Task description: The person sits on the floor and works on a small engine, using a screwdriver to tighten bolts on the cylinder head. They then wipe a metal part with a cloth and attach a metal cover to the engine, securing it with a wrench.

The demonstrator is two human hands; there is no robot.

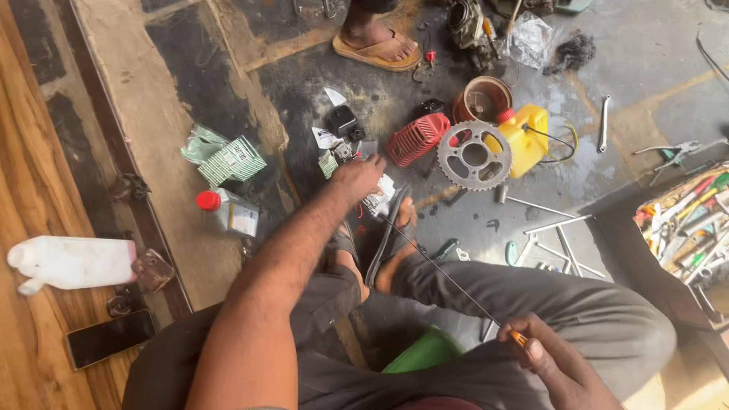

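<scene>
My left hand [357,176] reaches out low over the dirty floor and closes on a small whitish part [378,196] among scattered engine bits. My right hand [558,363] rests on my right knee and pinches the orange end of a long thin rod [448,275]; the rod runs diagonally up toward my left hand. I sit on a green stool [425,351], and my sandalled feet [395,228] are under the left hand.
On the floor lie a steel sprocket [474,154], a yellow jug [528,137], a red grille cover [416,139], a wrench [604,121] and a red-capped bottle [228,211]. A tool tray [687,220] sits at right. Another person's sandalled foot [377,42] stands ahead. A white jug [72,262] and phone [110,338] lie left.
</scene>
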